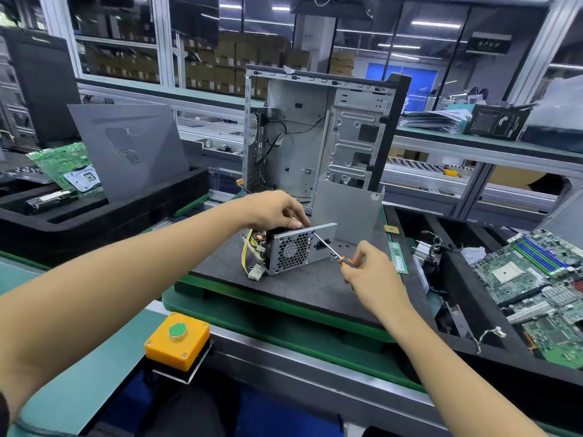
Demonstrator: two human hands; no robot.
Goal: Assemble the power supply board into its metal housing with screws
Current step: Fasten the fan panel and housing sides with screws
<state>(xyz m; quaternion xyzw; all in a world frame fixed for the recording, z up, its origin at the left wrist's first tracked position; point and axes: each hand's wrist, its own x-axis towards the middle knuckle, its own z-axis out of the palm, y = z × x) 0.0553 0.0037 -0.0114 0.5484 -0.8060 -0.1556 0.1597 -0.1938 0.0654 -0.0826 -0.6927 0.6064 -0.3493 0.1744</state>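
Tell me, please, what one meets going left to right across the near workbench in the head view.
Yellow button box → left hand → power supply housing → screwdriver → right hand → motherboard.

Head-worn view, forward-down (close over workbench (315, 288))

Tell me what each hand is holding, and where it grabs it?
The right hand pinches the screwdriver by its orange handle. The left hand grips the top of the power supply housing.
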